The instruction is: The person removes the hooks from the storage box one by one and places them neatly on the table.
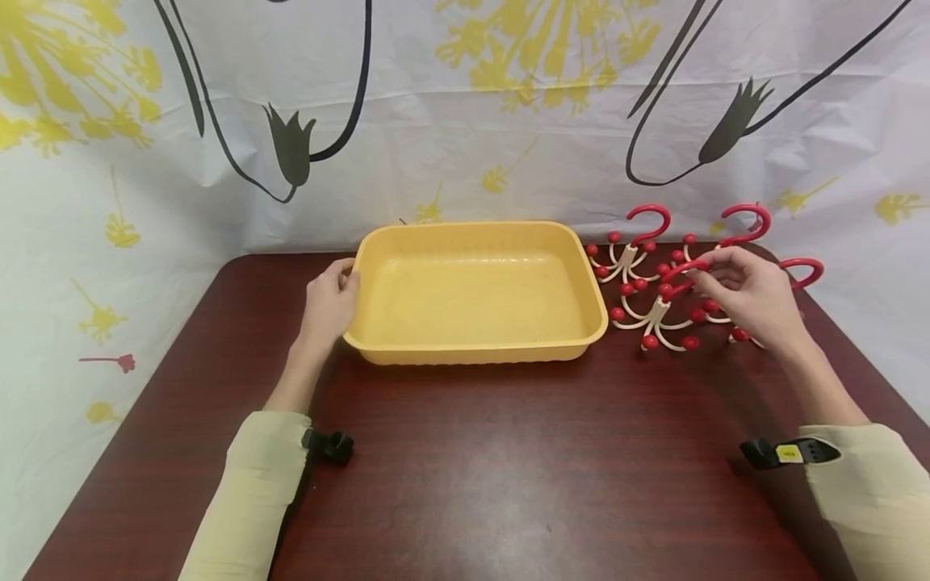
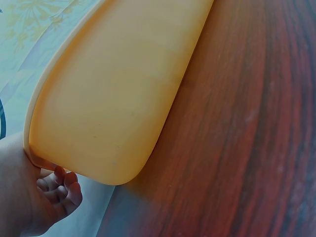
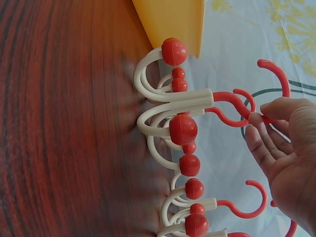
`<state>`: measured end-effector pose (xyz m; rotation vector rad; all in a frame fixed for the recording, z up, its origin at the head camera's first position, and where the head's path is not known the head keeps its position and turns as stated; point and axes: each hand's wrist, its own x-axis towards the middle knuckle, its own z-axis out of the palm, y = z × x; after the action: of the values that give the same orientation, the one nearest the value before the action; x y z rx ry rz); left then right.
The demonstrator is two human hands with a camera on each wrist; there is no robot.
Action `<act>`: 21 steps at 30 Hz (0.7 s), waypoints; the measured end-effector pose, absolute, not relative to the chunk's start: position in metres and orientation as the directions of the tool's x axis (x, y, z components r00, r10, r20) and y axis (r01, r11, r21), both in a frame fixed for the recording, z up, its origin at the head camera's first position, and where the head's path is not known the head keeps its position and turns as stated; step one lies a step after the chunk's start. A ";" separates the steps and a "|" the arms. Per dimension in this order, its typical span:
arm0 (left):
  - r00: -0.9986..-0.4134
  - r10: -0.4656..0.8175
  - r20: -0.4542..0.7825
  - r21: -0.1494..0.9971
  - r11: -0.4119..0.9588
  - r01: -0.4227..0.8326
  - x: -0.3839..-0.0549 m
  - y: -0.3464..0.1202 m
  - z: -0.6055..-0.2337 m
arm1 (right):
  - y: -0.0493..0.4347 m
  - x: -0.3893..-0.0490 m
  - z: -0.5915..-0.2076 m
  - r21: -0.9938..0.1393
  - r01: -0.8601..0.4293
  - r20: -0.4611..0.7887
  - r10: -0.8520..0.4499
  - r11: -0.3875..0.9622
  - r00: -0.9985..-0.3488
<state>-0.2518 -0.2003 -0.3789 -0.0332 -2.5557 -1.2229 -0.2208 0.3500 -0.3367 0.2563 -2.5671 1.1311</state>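
My left hand grips the left rim of a yellow plastic basin. In the left wrist view its curled fingers sit at the basin's end, beneath the rim. Over on the right, my right hand pinches the red hook of a multi-arm hanger between thumb and fingertips. This hanger has a cream stem and curved cream arms tipped with red balls. The right wrist view shows the pinched hook and the arms beside the tabletop; whether they touch it is hard to tell.
Several similar hangers stand close together behind and beside the pinched one, among them a rear hanger near the basin's right end. Everything stands on a dark reddish-brown wooden table. A white patterned sheet hangs behind the table.
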 end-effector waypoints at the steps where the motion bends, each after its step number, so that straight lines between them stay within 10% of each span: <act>1: -0.953 -0.110 0.283 0.756 0.637 0.151 -0.251 -0.200 -0.379 | 0.350 -0.220 -0.336 -0.682 -0.286 0.357 -0.035 0.673 -0.933; 21: -0.972 -0.057 0.229 0.705 0.698 0.126 -0.258 -0.199 -0.377 | 0.352 -0.219 -0.327 -0.673 -0.209 0.324 0.028 0.710 -0.946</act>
<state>-0.2581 -0.1985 -0.3769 -0.0550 -2.6741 -1.1366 -0.2186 0.3525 -0.3274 0.1421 -2.6070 1.0809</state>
